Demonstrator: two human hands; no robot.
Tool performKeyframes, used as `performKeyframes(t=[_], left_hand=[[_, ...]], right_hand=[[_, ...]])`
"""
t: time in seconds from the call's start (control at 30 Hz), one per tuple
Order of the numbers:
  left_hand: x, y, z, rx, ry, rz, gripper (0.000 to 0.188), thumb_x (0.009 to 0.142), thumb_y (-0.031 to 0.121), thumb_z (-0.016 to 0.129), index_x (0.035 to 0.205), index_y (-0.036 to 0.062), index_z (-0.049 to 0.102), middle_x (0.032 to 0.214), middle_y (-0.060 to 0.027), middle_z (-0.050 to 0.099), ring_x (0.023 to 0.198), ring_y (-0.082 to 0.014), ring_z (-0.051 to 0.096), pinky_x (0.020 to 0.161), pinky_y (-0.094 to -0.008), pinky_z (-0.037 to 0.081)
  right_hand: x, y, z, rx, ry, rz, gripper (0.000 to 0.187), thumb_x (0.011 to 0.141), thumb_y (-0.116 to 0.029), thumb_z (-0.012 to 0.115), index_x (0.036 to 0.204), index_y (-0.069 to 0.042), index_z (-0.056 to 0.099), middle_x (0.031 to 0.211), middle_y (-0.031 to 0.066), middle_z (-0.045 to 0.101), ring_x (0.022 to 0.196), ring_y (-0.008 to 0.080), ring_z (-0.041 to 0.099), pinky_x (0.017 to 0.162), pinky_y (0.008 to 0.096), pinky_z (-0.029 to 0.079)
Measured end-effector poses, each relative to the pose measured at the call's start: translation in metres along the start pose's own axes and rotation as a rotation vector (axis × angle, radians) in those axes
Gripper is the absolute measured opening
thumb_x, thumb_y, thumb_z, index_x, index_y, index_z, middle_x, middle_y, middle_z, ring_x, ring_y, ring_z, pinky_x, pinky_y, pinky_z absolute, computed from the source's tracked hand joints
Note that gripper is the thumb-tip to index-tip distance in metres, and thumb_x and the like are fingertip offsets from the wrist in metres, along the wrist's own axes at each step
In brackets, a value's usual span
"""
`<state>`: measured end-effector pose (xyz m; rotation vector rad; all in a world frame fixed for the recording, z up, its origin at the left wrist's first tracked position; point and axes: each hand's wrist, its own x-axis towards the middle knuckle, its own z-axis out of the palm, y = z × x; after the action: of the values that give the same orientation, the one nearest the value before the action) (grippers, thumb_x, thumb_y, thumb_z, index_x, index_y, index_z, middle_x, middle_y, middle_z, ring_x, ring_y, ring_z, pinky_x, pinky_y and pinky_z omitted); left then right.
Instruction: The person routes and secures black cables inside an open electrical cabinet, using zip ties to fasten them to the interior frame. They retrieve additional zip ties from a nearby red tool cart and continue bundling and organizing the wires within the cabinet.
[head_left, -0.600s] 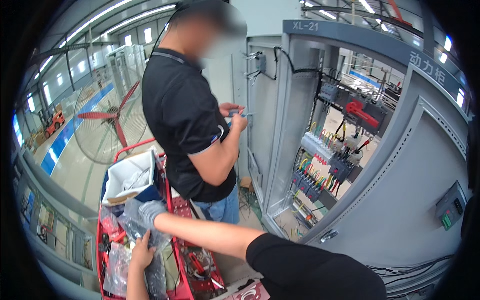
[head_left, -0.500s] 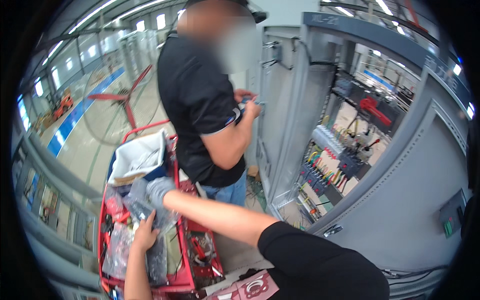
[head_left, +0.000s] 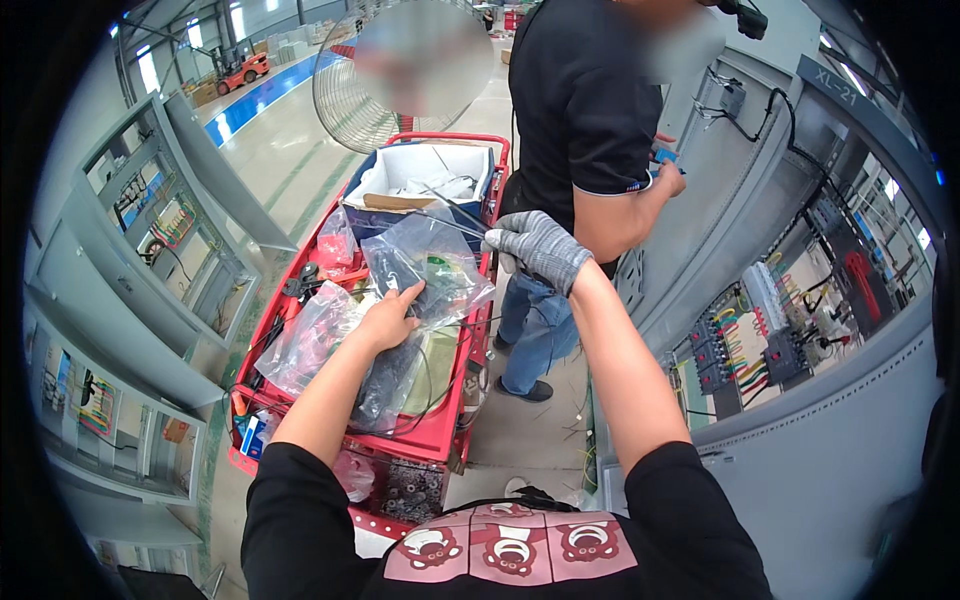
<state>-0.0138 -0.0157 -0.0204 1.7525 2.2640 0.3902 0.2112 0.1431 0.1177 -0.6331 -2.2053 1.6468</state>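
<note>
**Bare left hand (head_left: 390, 320) on a clear plastic bag (head_left: 460, 292), gloved right hand (head_left: 540, 248) pinching thin dark strips (head_left: 470, 216)**

At far left stand grey open-framed cabinets (head_left: 130, 290). Next comes the red cart (head_left: 458, 400), with a second clear bag (head_left: 312, 338) near its left side. The left forearm reaches up and inward over it; the hand lies palm down on the first bag, thumb and forefinger parted. Its other fingers are partly hidden, so I cannot tell whether it grips the film.

That bag, with dark contents, lies left of and below the right hand; the left hand, touching it, is nearer. The strips, perhaps cable ties, run up and left from the glove, long axis slanting over the bag toward the blue-and-white box (head_left: 430, 160). The right hand is raised beyond the cart's right rim, fingers curled together, forearm slanting up and left. Beside it stands a co-worker (head_left: 605, 130); farther right, a wired cabinet (head_left: 700, 300).
</note>
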Motion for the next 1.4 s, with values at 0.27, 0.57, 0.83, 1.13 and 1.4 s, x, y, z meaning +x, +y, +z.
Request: performKeyframes(t=[0.27, 0.57, 0.83, 1.13, 1.4], left_hand=[[-0.016, 0.001, -0.035, -0.028, 0.177, 0.228, 0.051, 0.080, 0.016, 0.064, 0.128, 0.0046, 0.049, 0.105, -0.0201, 0.056, 0.095, -0.0335, 0.056, 0.086, -0.0398, 0.045], [-0.124, 0.120, -0.093, -1.347, -0.092, 0.474, 0.019, 0.089, 0.017, 0.061, 0.102, 0.0046, 0.060, 0.081, 0.0016, 0.057, 0.072, -0.0044, 0.052, 0.063, -0.0189, 0.041], [-0.172, 0.191, -0.078, -1.362, -0.182, 0.639, 0.014, 0.089, 0.018, 0.061, 0.095, 0.0056, 0.056, 0.077, 0.0021, 0.053, 0.067, -0.0058, 0.051, 0.061, -0.0204, 0.043], [-0.270, 0.332, -0.058, -1.376, -0.454, 0.912, 0.010, 0.094, 0.013, 0.052, 0.096, 0.0035, 0.050, 0.086, -0.0051, 0.057, 0.072, -0.0087, 0.056, 0.067, -0.0227, 0.047], [-0.425, 0.504, -0.043, -1.310, -0.427, 1.346, 0.002, 0.094, 0.005, 0.048, 0.094, 0.0030, 0.049, 0.087, -0.0051, 0.055, 0.072, -0.0099, 0.057, 0.066, -0.0240, 0.048]], right_hand=[[-0.066, -0.021, 0.050, 0.141, 0.125, -0.003, 0.015, 0.089, -0.017, 0.061, 0.089, -0.004, 0.067, 0.060, -0.0032, 0.058, 0.050, 0.0029, 0.047, 0.046, 0.0197, 0.037], [-0.150, -0.048, 0.136, 0.083, 0.376, -0.055, 0.023, 0.087, -0.031, 0.063, 0.083, -0.009, 0.065, 0.061, -0.0062, 0.055, 0.052, 0.0001, 0.043, 0.046, 0.0172, 0.032], [-0.257, -0.059, 0.160, 0.062, 0.711, -0.110, 0.020, 0.088, -0.025, 0.064, 0.084, -0.005, 0.066, 0.062, -0.0027, 0.057, 0.055, 0.0026, 0.045, 0.049, 0.0202, 0.036], [-0.456, -0.082, 0.181, 0.324, 1.000, -0.184, 0.023, 0.091, -0.025, 0.057, 0.083, -0.007, 0.066, 0.062, -0.0013, 0.061, 0.049, 0.0026, 0.046, 0.046, 0.0190, 0.035], [-0.680, -0.074, 0.236, 0.305, 1.652, -0.311, 0.034, 0.095, -0.031, 0.049, 0.101, 0.000, 0.061, 0.071, 0.0018, 0.062, 0.051, 0.0033, 0.046, 0.049, 0.0172, 0.036]])
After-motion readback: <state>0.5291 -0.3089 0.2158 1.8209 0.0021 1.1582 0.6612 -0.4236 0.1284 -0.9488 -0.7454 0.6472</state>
